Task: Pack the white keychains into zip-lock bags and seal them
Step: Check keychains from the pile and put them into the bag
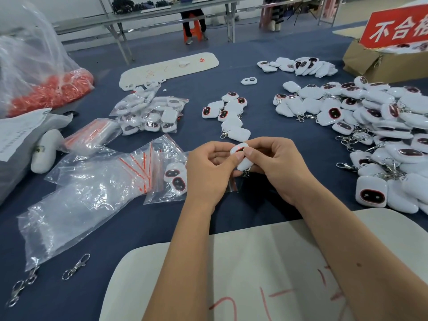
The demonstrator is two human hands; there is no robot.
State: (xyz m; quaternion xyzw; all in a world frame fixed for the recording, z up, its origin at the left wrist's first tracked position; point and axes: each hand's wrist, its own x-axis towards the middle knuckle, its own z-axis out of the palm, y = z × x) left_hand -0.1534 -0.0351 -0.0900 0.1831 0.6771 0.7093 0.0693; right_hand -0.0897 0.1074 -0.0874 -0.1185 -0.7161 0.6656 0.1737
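Both my hands meet over the blue table's middle and hold one white keychain (243, 158) between them. My left hand (208, 167) and my right hand (275, 165) pinch it with thumbs and fingertips; its metal clasp hangs below. A clear zip-lock bag edge (232, 185) shows under my left hand. Just left lies a bag with two keychains (174, 178) inside. Loose empty zip-lock bags (92, 181) with red seal strips spread further left. A small group of keychains (229, 114) lies ahead, and a big heap (370, 126) fills the right side.
Filled bags (150, 114) are piled at the back left, beside a stack of new bags (92, 135). A large plastic sack with red items (46, 89) stands far left. A cardboard box (379, 61) with a red sign sits back right. Loose metal clasps (76, 266) lie front left.
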